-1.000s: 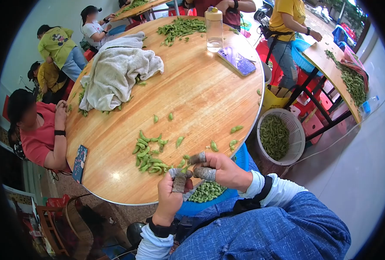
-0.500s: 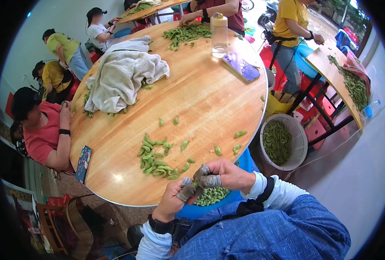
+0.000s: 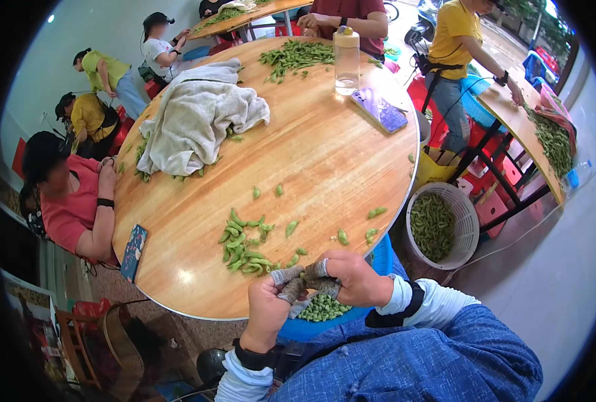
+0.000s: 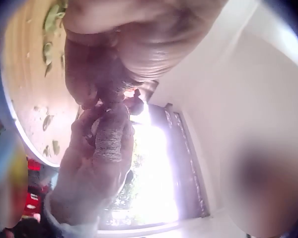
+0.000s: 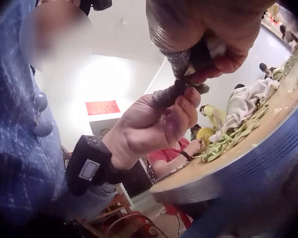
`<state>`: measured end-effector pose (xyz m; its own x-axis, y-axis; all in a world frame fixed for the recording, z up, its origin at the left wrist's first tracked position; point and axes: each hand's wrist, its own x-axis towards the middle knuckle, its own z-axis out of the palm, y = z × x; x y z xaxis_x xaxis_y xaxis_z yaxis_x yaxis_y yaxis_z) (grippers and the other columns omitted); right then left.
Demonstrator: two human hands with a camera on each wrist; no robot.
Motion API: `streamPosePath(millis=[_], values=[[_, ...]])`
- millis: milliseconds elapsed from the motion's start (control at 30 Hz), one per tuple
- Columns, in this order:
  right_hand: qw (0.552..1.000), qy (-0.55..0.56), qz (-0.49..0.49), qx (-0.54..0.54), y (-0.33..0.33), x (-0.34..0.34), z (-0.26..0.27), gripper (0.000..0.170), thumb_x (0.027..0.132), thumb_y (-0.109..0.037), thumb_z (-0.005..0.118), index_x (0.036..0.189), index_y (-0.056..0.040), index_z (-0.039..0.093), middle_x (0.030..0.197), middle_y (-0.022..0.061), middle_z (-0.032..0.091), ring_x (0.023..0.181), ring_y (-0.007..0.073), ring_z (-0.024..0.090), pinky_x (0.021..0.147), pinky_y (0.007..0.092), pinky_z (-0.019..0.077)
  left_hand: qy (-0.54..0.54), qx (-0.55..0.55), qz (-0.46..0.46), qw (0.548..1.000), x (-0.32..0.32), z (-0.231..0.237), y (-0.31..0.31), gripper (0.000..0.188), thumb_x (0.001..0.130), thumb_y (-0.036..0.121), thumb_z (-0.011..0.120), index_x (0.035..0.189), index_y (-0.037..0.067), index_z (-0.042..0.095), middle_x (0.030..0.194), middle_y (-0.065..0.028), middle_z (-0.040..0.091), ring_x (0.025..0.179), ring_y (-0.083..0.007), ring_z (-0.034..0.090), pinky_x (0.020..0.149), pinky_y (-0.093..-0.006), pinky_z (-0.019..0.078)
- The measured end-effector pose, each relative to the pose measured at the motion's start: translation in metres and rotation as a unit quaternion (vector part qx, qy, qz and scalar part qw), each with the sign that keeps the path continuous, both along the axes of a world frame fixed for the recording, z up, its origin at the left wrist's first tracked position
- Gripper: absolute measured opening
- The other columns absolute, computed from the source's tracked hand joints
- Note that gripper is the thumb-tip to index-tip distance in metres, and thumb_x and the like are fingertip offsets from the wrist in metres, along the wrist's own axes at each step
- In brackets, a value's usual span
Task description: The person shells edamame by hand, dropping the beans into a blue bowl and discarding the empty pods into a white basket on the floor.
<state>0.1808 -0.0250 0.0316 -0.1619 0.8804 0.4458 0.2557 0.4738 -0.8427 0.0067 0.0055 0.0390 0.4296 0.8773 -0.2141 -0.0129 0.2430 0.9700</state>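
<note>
Fingertips of the left hand (image 3: 270,309) and right hand (image 3: 357,280) meet above the near table edge, their thumbs and fingers wrapped in grey tape. Between them both hands pinch a small green pod (image 5: 203,89), mostly covered by the fingers. In the right wrist view the left hand (image 5: 151,124) is below and the right hand (image 5: 206,25) above. A blue basin (image 3: 382,256) under the hands holds shelled green beans (image 3: 321,307). Loose pods (image 3: 236,244) lie in a pile on the table just beyond the left hand.
The round wooden table (image 3: 325,161) carries a grey cloth (image 3: 201,114), a bottle (image 3: 346,63), a purple phone (image 3: 380,110) and a dark patterned object (image 3: 134,253). A white basket (image 3: 469,228) of pods stands at right. Other people sit or stand around.
The hands were slightly apart a second ago, and their fingertips have come together over the basin. The head view has shifted a little, so the table appears lower and farther right.
</note>
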Motion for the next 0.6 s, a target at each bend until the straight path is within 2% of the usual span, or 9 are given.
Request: streamPosePath(millis=[67, 167, 267, 367, 400, 467, 500, 567, 600], values=[[0.999, -0.010, 0.023, 0.028, 0.002, 0.003, 0.004, 0.011, 0.077, -0.007, 0.062, 0.086, -0.0017, 0.059, 0.079, 0.0126, 0.059, 0.071, 0.0260, 0.057, 0.063, 0.0311, 0.0446, -0.085, -0.052, -0.026, 0.995, -0.004, -0.010, 0.003, 0.019, 0.078, -0.002, 0.060, 0.097, -0.005, 0.058, 0.081, -0.0094, 0.063, 0.066, -0.0122, 0.060, 0.059, -0.0229, 0.0506], [0.970, 0.144, 0.133, -0.141, 0.006, 0.009, -0.006, 0.012, 0.082, -0.010, 0.058, 0.089, 0.0002, 0.059, 0.082, 0.0086, 0.061, 0.077, 0.0178, 0.058, 0.069, 0.0291, 0.0455, -0.157, -0.088, -0.044, 0.983, -0.006, -0.012, 0.003, 0.020, 0.078, -0.002, 0.061, 0.097, -0.005, 0.057, 0.082, -0.0096, 0.063, 0.066, -0.0129, 0.061, 0.059, -0.0228, 0.0508], [0.904, 0.274, 0.220, -0.243, 0.012, 0.015, -0.003, 0.016, 0.085, -0.011, 0.054, 0.092, 0.0026, 0.058, 0.087, 0.0059, 0.062, 0.084, 0.0121, 0.056, 0.076, 0.0276, 0.0449, -0.095, -0.047, -0.046, 0.993, -0.002, -0.001, 0.003, 0.022, 0.076, -0.002, 0.062, 0.097, -0.005, 0.057, 0.082, -0.0105, 0.063, 0.068, -0.0134, 0.061, 0.059, -0.0240, 0.0511], [0.917, 0.251, 0.182, -0.252, 0.014, 0.016, -0.004, 0.016, 0.086, -0.010, 0.053, 0.094, 0.0034, 0.057, 0.088, 0.0051, 0.061, 0.084, 0.0119, 0.056, 0.078, 0.0261, 0.0442, -0.025, 0.047, -0.023, 0.998, 0.001, 0.001, 0.001, 0.021, 0.074, -0.001, 0.065, 0.093, -0.004, 0.058, 0.082, -0.0103, 0.064, 0.070, -0.0130, 0.060, 0.060, -0.0245, 0.0507], [0.919, 0.245, 0.168, -0.258, 0.014, 0.015, -0.006, 0.016, 0.085, -0.009, 0.054, 0.095, 0.0033, 0.057, 0.087, 0.0049, 0.061, 0.084, 0.0118, 0.055, 0.078, 0.0259, 0.0442, 0.019, 0.120, -0.004, 0.993, 0.003, -0.002, -0.001, 0.020, 0.074, -0.001, 0.065, 0.092, -0.004, 0.059, 0.081, -0.0108, 0.063, 0.068, -0.0149, 0.060, 0.060, -0.0259, 0.0503], [0.912, 0.271, 0.107, -0.288, 0.012, 0.008, -0.004, 0.017, 0.086, -0.011, 0.054, 0.096, 0.0019, 0.057, 0.086, 0.0030, 0.061, 0.081, 0.0098, 0.055, 0.074, 0.0238, 0.0440, 0.106, 0.265, 0.035, 0.958, 0.005, -0.008, -0.004, 0.019, 0.073, -0.001, 0.064, 0.091, -0.004, 0.060, 0.079, -0.0120, 0.063, 0.064, -0.0189, 0.060, 0.060, -0.0285, 0.0495], [0.907, 0.285, 0.076, -0.302, 0.012, 0.005, -0.003, 0.017, 0.086, -0.011, 0.054, 0.097, 0.0012, 0.057, 0.085, 0.0020, 0.061, 0.079, 0.0088, 0.054, 0.072, 0.0228, 0.0439, 0.156, 0.355, 0.033, 0.921, 0.005, -0.006, -0.003, 0.020, 0.071, -0.002, 0.065, 0.090, -0.005, 0.060, 0.077, -0.0129, 0.062, 0.064, -0.0213, 0.060, 0.059, -0.0291, 0.0490], [0.891, 0.265, 0.079, -0.360, 0.011, 0.010, -0.007, 0.017, 0.086, -0.013, 0.054, 0.096, -0.0006, 0.058, 0.083, 0.0000, 0.060, 0.073, 0.0064, 0.052, 0.066, 0.0208, 0.0420, 0.247, 0.521, 0.027, 0.816, 0.005, 0.002, 0.000, 0.022, 0.068, -0.004, 0.065, 0.089, -0.005, 0.060, 0.074, -0.0147, 0.061, 0.062, -0.0260, 0.060, 0.058, -0.0304, 0.0480], [0.882, 0.254, 0.081, -0.389, 0.010, 0.011, -0.009, 0.017, 0.086, -0.014, 0.053, 0.096, -0.0014, 0.058, 0.082, -0.0010, 0.060, 0.070, 0.0053, 0.051, 0.063, 0.0198, 0.0411, 0.239, 0.547, 0.016, 0.802, 0.004, -0.002, 0.002, 0.023, 0.065, -0.005, 0.065, 0.088, -0.005, 0.060, 0.075, -0.0156, 0.060, 0.063, -0.0280, 0.059, 0.057, -0.0313, 0.0475]])
